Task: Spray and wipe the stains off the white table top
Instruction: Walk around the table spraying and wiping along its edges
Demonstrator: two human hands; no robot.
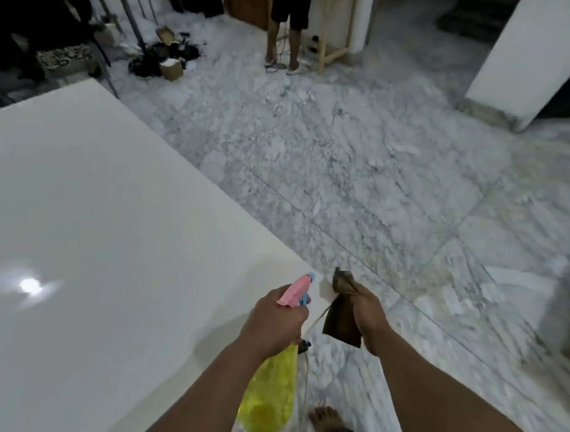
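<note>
Left hand grips yellow spray bottle, pink nozzle over white table top corner; right hand clutches brown cloth.

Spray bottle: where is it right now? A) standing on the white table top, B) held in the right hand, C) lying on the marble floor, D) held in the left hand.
D: the left hand is wrapped around the neck of the spray bottle, its pink head pointing toward the table corner, while the right hand grips the brown cloth.
</note>
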